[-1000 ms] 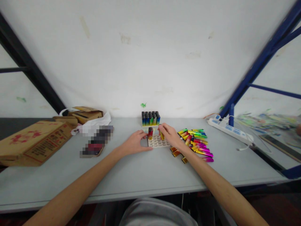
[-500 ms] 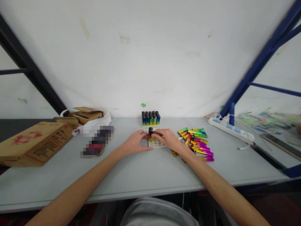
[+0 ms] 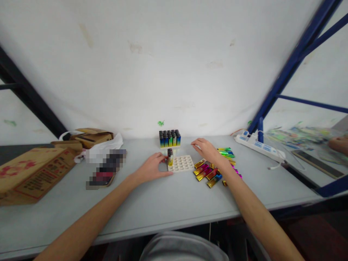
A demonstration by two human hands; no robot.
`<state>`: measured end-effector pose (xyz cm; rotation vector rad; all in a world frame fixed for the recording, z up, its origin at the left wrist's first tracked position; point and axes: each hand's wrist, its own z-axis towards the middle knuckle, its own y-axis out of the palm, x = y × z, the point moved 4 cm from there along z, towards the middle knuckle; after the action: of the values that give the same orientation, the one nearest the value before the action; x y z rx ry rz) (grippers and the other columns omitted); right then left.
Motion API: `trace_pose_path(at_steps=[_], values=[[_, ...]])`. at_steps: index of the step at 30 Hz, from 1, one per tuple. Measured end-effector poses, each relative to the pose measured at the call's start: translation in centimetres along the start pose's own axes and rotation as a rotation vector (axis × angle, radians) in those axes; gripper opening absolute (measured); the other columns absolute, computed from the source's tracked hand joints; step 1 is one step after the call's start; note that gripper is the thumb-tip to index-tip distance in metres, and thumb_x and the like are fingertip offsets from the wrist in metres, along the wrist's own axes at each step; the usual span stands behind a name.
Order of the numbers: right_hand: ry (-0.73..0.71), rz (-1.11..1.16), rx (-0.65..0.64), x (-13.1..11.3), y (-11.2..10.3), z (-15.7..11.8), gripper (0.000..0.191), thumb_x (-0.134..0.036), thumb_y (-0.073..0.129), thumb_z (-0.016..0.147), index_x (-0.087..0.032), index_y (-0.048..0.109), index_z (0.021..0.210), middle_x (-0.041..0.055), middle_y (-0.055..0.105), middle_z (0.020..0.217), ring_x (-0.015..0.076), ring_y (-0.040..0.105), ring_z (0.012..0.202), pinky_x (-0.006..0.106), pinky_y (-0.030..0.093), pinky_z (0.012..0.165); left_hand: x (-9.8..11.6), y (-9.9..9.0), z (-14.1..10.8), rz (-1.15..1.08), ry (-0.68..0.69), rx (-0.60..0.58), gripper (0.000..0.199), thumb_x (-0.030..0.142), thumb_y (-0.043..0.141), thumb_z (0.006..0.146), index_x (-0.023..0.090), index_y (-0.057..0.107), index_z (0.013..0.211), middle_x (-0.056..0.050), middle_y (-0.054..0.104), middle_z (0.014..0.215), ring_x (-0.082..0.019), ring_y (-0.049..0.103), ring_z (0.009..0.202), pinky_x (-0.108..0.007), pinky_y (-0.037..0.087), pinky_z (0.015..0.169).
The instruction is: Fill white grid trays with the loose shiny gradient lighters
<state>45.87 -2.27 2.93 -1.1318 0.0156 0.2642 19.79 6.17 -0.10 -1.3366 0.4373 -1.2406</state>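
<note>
A small white tray (image 3: 182,164) with rows of round holes lies on the table. At its left end stand a few upright lighters (image 3: 170,159) with dark tops and yellowish bodies. My left hand (image 3: 150,168) grips that end, thumb at the front corner and fingers near the back corner beside the lighters. Raised to the right of the tray, my right hand (image 3: 208,150) is open, its fingers loosely bent with nothing seen in them. Below and behind it lies a pile of shiny lighters (image 3: 208,172) in gold, red, magenta, blue and green, partly hidden by my forearm.
A block of upright blue-yellow lighters (image 3: 170,139) stands near the wall. To the left are cardboard boxes (image 3: 35,170), a white plastic bag (image 3: 106,145) and a blurred-out phone-like item (image 3: 108,168). A power strip (image 3: 259,148) lies right; another person's hand (image 3: 338,144) shows at the far right.
My right hand has let go of the lighter at the tray and moved right, uncovering the tray's holes. My left hand stays at the tray's left end. The view has shifted slightly.
</note>
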Motion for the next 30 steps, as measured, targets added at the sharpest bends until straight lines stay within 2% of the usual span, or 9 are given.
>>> trace_pose_path(at_steps=[3, 5, 9, 14, 19, 22, 25, 28, 30], values=[[0.099, -0.04, -0.134, 4.9, -0.2, -1.7, 0.034, -0.006, 0.051, 0.095, -0.012, 0.072, 0.12, 0.0156, 0.069, 0.128, 0.0257, 0.064, 0.119, 0.038, 0.045, 0.109, 0.0, 0.0, 0.0, 0.009, -0.006, -0.001, 0.06, 0.066, 0.077, 0.074, 0.017, 0.071, 0.109, -0.011, 0.068, 0.104, -0.029, 0.067, 0.097, -0.04, 0.054, 0.092], [0.179, -0.039, -0.241, 7.2, -0.1, -2.7, 0.04, -0.003, 0.055, 0.088, -0.013, 0.073, 0.122, 0.0149, 0.07, 0.13, 0.0263, 0.065, 0.119, 0.037, 0.046, 0.109, 0.1, 0.0, 0.0, 0.015, -0.008, -0.004, 0.061, 0.066, 0.076, 0.074, 0.016, 0.071, 0.11, -0.012, 0.068, 0.105, -0.03, 0.067, 0.097, -0.041, 0.054, 0.092], [0.238, -0.023, -0.313, 8.7, 0.1, -3.3, 0.033, -0.013, 0.062, 0.089, -0.015, 0.076, 0.119, 0.0139, 0.074, 0.123, 0.027, 0.068, 0.113, 0.035, 0.049, 0.104, 0.2, 0.0, 0.0, 0.019, -0.006, -0.006, 0.064, 0.067, 0.075, 0.075, 0.014, 0.071, 0.111, -0.013, 0.068, 0.106, -0.031, 0.067, 0.098, -0.041, 0.054, 0.092], [0.165, -0.002, -0.226, 7.7, 0.4, -2.6, 0.022, -0.023, 0.065, 0.092, -0.015, 0.078, 0.107, 0.0125, 0.075, 0.108, 0.0246, 0.069, 0.098, 0.032, 0.051, 0.093, 0.0, 0.1, -0.1, 0.014, -0.003, -0.001, 0.063, 0.067, 0.075, 0.075, 0.015, 0.071, 0.111, -0.013, 0.068, 0.106, -0.03, 0.067, 0.098, -0.041, 0.053, 0.094], [0.146, 0.129, 0.024, 5.4, -0.9, -1.6, 0.03, -0.029, 0.053, 0.099, -0.014, 0.074, 0.115, 0.013, 0.074, 0.105, 0.0229, 0.066, 0.092, 0.032, 0.049, 0.088, 0.1, 0.0, -0.1, 0.011, -0.011, -0.004, 0.063, 0.066, 0.076, 0.075, 0.016, 0.071, 0.112, -0.013, 0.068, 0.107, -0.03, 0.067, 0.099, -0.041, 0.054, 0.094], [0.212, 0.331, 0.13, 3.5, -1.5, -1.0, 0.038, -0.043, 0.055, 0.098, -0.016, 0.074, 0.117, 0.0072, 0.073, 0.089, 0.019, 0.06, 0.073, 0.03, 0.047, 0.074, 0.1, 0.0, -0.1, 0.021, -0.016, -0.014, 0.063, 0.067, 0.075, 0.076, 0.016, 0.07, 0.113, -0.013, 0.068, 0.108, -0.03, 0.066, 0.1, -0.042, 0.054, 0.095], [0.297, 0.656, 0.22, 1.7, -1.0, -0.4, 0.046, -0.054, 0.063, 0.092, -0.019, 0.073, 0.12, 0.0015, 0.066, 0.076, 0.0155, 0.051, 0.064, 0.028, 0.042, 0.063, 0.0, 0.2, -0.1, 0.026, -0.016, -0.015, 0.064, 0.069, 0.074, 0.076, 0.016, 0.07, 0.113, -0.013, 0.068, 0.108, -0.03, 0.066, 0.101, -0.041, 0.053, 0.095], [0.388, 0.948, 0.262, 0.2, 0.5, 0.1, 0.048, -0.06, 0.07, 0.084, -0.017, 0.073, 0.104, -0.001, 0.06, 0.07, 0.0134, 0.047, 0.062, 0.026, 0.041, 0.06, -0.2, 0.2, -0.1, 0.015, -0.004, 0.001, 0.065, 0.07, 0.074, 0.075, 0.017, 0.07, 0.112, -0.012, 0.068, 0.107, -0.03, 0.067, 0.099, -0.041, 0.053, 0.094], [0.412, 1.068, 0.264, -0.7, 1.5, 0.4, 0.048, -0.064, 0.07, 0.082, -0.017, 0.068, 0.091, -0.0005, 0.059, 0.073, 0.0134, 0.05, 0.066, 0.026, 0.044, 0.064, -0.2, 0.2, -0.1, 0.002, 0.005, 0.014, 0.063, 0.069, 0.074, 0.075, 0.018, 0.071, 0.111, -0.011, 0.068, 0.106, -0.029, 0.067, 0.098, -0.041, 0.053, 0.093]])
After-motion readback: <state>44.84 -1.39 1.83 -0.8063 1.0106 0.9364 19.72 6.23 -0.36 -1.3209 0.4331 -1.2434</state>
